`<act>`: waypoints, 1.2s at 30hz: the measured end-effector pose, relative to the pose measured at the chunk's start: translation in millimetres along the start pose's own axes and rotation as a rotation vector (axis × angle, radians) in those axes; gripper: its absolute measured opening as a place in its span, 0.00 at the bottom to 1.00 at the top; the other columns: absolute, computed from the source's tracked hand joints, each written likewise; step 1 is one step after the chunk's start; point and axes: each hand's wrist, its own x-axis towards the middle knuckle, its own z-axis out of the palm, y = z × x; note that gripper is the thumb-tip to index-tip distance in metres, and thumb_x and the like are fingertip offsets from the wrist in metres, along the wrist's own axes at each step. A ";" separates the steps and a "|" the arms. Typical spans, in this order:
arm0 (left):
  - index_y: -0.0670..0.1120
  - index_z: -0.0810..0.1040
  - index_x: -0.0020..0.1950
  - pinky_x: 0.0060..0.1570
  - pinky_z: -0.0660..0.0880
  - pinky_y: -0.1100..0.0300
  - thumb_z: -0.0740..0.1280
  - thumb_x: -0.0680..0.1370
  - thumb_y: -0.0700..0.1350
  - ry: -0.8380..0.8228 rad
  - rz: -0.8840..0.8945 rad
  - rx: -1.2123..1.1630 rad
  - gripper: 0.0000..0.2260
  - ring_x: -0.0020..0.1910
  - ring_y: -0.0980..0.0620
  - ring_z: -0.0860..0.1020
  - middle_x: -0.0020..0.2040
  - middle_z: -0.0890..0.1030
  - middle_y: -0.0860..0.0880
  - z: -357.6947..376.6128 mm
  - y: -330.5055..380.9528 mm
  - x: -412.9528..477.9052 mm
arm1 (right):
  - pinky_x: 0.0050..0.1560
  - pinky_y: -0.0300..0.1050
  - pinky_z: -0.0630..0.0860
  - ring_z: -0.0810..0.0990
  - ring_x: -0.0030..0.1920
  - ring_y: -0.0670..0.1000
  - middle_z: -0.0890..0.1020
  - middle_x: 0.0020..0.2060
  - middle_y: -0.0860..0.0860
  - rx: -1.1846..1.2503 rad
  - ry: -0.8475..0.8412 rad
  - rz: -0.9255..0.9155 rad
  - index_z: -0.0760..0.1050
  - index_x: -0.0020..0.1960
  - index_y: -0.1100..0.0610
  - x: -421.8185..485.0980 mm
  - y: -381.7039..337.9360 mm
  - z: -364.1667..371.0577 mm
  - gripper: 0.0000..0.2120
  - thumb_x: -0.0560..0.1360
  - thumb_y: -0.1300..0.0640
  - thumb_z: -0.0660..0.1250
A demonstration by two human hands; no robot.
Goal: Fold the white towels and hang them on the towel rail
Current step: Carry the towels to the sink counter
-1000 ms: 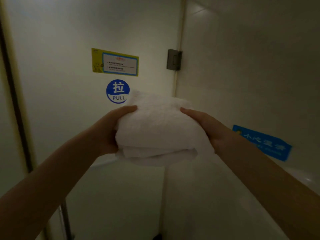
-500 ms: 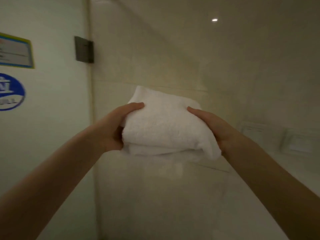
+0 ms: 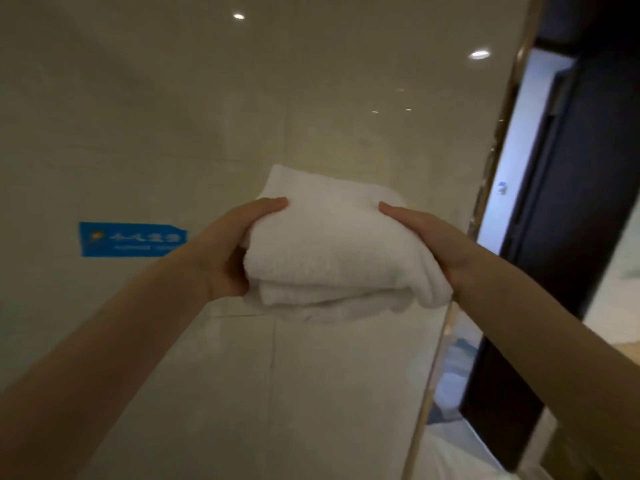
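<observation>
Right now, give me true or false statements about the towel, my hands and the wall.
1. The left hand and the right hand grip the white towel from opposite sides. True.
2. The white towel is spread open in a single layer. False: it is folded into stacked layers.
3. A blue sign sits on the wall, left of the left hand. True.
4. The white towel hangs on a rail. False: the hands hold it up; no rail shows.

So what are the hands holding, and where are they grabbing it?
A folded white terry towel, held at its two ends: the left hand grips the left end, the right hand the right end, thumbs on top.
</observation>
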 end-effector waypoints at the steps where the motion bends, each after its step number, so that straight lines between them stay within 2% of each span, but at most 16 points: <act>1: 0.51 0.86 0.34 0.29 0.78 0.58 0.72 0.60 0.55 -0.039 -0.002 -0.006 0.09 0.34 0.50 0.84 0.36 0.85 0.49 12.3 -4.2 10.0 | 0.34 0.45 0.81 0.85 0.40 0.54 0.85 0.41 0.58 -0.008 0.032 -0.008 0.85 0.43 0.59 -5.6 -2.6 -15.1 0.15 0.64 0.49 0.72; 4: 0.51 0.86 0.38 0.32 0.79 0.57 0.72 0.62 0.55 -0.156 -0.032 -0.023 0.11 0.37 0.48 0.84 0.40 0.85 0.48 48.0 -17.4 40.4 | 0.36 0.44 0.81 0.85 0.40 0.53 0.86 0.41 0.57 -0.055 0.148 -0.024 0.86 0.40 0.56 -24.9 -8.4 -57.3 0.13 0.63 0.47 0.73; 7: 0.51 0.86 0.41 0.34 0.80 0.56 0.72 0.63 0.56 -0.283 -0.052 -0.024 0.12 0.39 0.48 0.84 0.42 0.85 0.48 84.4 -32.3 68.7 | 0.35 0.44 0.80 0.85 0.40 0.53 0.86 0.42 0.57 -0.055 0.300 -0.027 0.84 0.46 0.58 -48.4 -14.1 -94.6 0.20 0.59 0.47 0.75; 10: 0.51 0.85 0.36 0.32 0.79 0.58 0.71 0.63 0.56 -0.399 -0.079 -0.023 0.10 0.35 0.49 0.83 0.37 0.84 0.50 124.1 -44.9 94.4 | 0.34 0.43 0.80 0.85 0.39 0.53 0.86 0.41 0.57 -0.038 0.440 -0.034 0.80 0.53 0.59 -78.5 -20.8 -125.5 0.26 0.58 0.48 0.75; 12: 0.50 0.84 0.34 0.32 0.78 0.60 0.71 0.64 0.56 -0.490 -0.098 -0.022 0.10 0.34 0.50 0.83 0.35 0.83 0.50 151.8 -51.9 110.6 | 0.36 0.45 0.80 0.85 0.41 0.54 0.85 0.44 0.57 -0.023 0.510 -0.039 0.80 0.56 0.58 -101.2 -24.5 -143.8 0.28 0.59 0.47 0.76; 14: 0.49 0.83 0.32 0.30 0.77 0.61 0.71 0.65 0.56 -0.575 -0.120 -0.029 0.10 0.32 0.50 0.82 0.33 0.83 0.49 178.5 -58.3 125.4 | 0.39 0.47 0.81 0.85 0.42 0.55 0.85 0.45 0.57 -0.030 0.563 -0.040 0.79 0.57 0.57 -123.6 -28.5 -158.4 0.28 0.61 0.46 0.75; 18: 0.48 0.83 0.31 0.28 0.76 0.60 0.71 0.64 0.55 -0.764 -0.176 -0.027 0.10 0.29 0.49 0.82 0.31 0.82 0.48 230.2 -66.8 147.1 | 0.36 0.47 0.81 0.85 0.40 0.55 0.85 0.43 0.58 -0.061 0.716 -0.063 0.78 0.56 0.57 -166.3 -36.4 -175.1 0.24 0.64 0.45 0.72; 21: 0.49 0.83 0.28 0.25 0.76 0.59 0.70 0.65 0.56 -0.868 -0.211 0.010 0.12 0.27 0.50 0.82 0.28 0.81 0.47 265.3 -70.1 157.7 | 0.38 0.50 0.81 0.85 0.42 0.56 0.85 0.46 0.58 -0.028 0.812 -0.071 0.76 0.60 0.56 -197.1 -41.1 -180.9 0.26 0.66 0.45 0.73; 25: 0.48 0.86 0.38 0.29 0.78 0.52 0.73 0.62 0.57 -0.979 -0.285 0.016 0.13 0.33 0.45 0.84 0.36 0.85 0.44 304.3 -74.4 167.0 | 0.35 0.48 0.81 0.85 0.40 0.55 0.85 0.44 0.57 -0.084 0.988 -0.083 0.73 0.62 0.56 -227.0 -47.7 -179.5 0.28 0.66 0.45 0.71; 28: 0.48 0.85 0.42 0.31 0.79 0.48 0.75 0.59 0.57 -1.041 -0.307 0.028 0.17 0.35 0.43 0.84 0.39 0.85 0.44 331.7 -81.1 167.2 | 0.34 0.46 0.81 0.84 0.38 0.53 0.84 0.43 0.57 -0.115 1.106 -0.116 0.73 0.63 0.57 -247.1 -48.1 -177.1 0.31 0.63 0.45 0.70; 31: 0.49 0.86 0.39 0.32 0.80 0.48 0.75 0.59 0.57 -1.126 -0.336 0.001 0.15 0.35 0.44 0.84 0.38 0.85 0.44 354.2 -92.8 162.2 | 0.40 0.48 0.80 0.82 0.43 0.54 0.82 0.47 0.58 -0.174 1.208 -0.098 0.71 0.65 0.58 -267.8 -46.4 -176.4 0.34 0.63 0.44 0.69; 34: 0.50 0.82 0.48 0.34 0.80 0.48 0.74 0.60 0.57 -1.169 -0.363 -0.015 0.19 0.35 0.44 0.84 0.37 0.85 0.45 371.2 -106.4 156.9 | 0.39 0.47 0.80 0.83 0.38 0.51 0.83 0.41 0.55 -0.192 1.228 -0.085 0.72 0.63 0.59 -286.8 -41.9 -178.4 0.33 0.62 0.43 0.68; 36: 0.50 0.80 0.50 0.34 0.80 0.48 0.74 0.61 0.57 -1.181 -0.377 -0.005 0.21 0.34 0.44 0.84 0.37 0.85 0.45 380.4 -113.5 152.4 | 0.36 0.45 0.80 0.83 0.35 0.49 0.83 0.37 0.54 -0.180 1.214 -0.092 0.73 0.59 0.58 -297.7 -36.9 -182.6 0.30 0.62 0.44 0.68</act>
